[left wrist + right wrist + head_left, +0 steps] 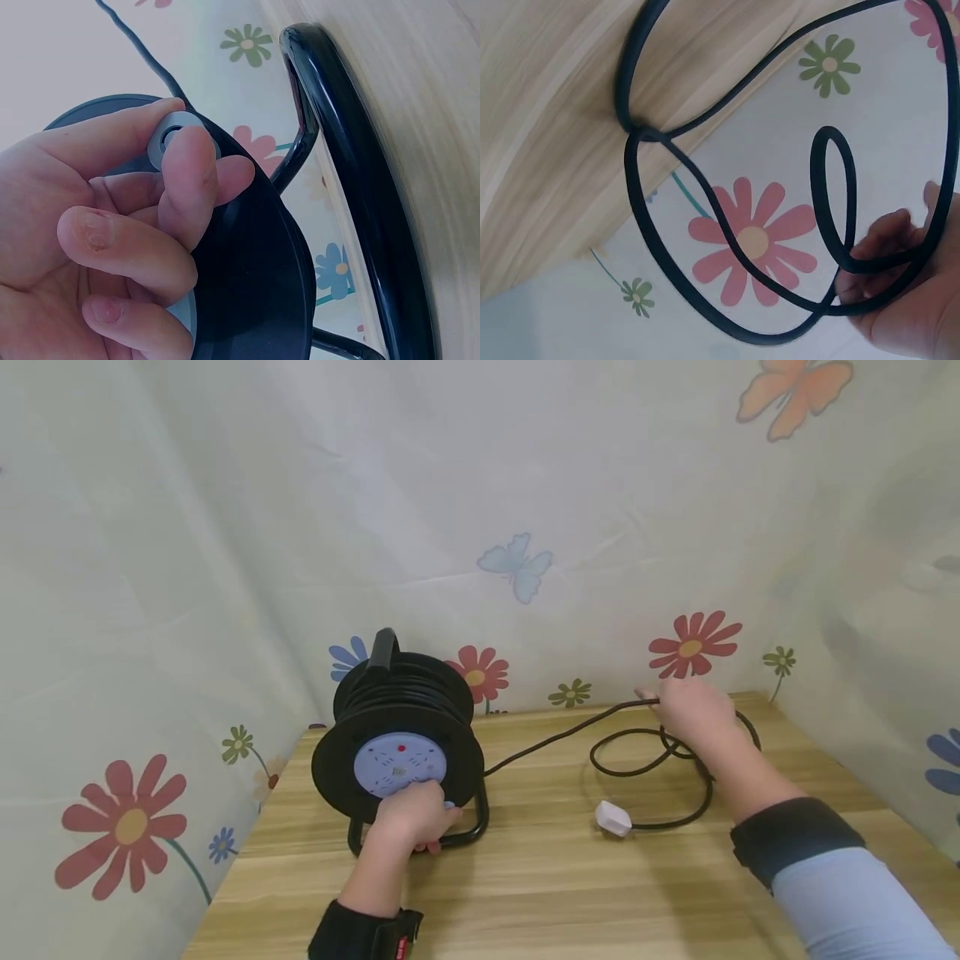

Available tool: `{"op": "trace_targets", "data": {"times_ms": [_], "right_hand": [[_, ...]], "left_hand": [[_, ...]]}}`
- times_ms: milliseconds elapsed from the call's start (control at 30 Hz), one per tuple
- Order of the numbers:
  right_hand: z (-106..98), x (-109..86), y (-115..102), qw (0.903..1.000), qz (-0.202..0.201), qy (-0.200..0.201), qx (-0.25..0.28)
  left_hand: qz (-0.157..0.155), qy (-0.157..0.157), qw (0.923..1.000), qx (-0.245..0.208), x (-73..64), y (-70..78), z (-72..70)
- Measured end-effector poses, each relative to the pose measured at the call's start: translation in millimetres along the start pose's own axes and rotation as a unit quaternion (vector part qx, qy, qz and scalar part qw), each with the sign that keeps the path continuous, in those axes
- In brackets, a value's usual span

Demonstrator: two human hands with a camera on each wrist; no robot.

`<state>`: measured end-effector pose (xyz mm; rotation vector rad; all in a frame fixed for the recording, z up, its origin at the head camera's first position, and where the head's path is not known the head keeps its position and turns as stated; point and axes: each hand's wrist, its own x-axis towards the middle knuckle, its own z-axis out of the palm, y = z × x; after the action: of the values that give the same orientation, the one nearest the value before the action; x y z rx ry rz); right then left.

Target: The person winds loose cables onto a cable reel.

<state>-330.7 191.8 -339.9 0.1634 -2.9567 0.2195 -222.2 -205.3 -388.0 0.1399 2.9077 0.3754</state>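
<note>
A black cable reel (pixel 333 768) with a pale blue socket face (pixel 378 756) stands at the left of the table. My left hand (pixel 412 814) is at the lower part of that face, its finger and thumb pinching a small grey knob (pixel 157 144), as the left wrist view shows. Black cable (pixel 555 741) runs from the reel to the right. My right hand (pixel 693 710) grips it near the table's back edge, and loose loops (pixel 727 225) hang beside the fingers. The cable ends in a white plug (pixel 613 818) lying on the wood.
The reel rests on a black tubular stand (pixel 468 835) and has a black carrying handle (pixel 384 652) on top. A wood-grain table (pixel 525 902) lies under everything. Pale cloth (pixel 420 485) printed with flowers and butterflies closes in the back and both sides.
</note>
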Motion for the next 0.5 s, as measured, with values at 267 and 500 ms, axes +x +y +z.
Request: {"op": "trace_targets", "data": {"times_ms": [267, 500], "right_hand": [[-0.2, 0.0, 17.6, 0.9994, 0.025, -0.024, 0.007], [-3.3, 5.3, 33.6, 0.9976, -0.04, 0.008, 0.056]], "left_hand": [[-0.001, -0.01, 0.9999, -0.012, -1.0, -2.8, 4.3], [-0.001, -0.004, 1.0, -0.009, 0.3, -0.4, 1.0]]}}
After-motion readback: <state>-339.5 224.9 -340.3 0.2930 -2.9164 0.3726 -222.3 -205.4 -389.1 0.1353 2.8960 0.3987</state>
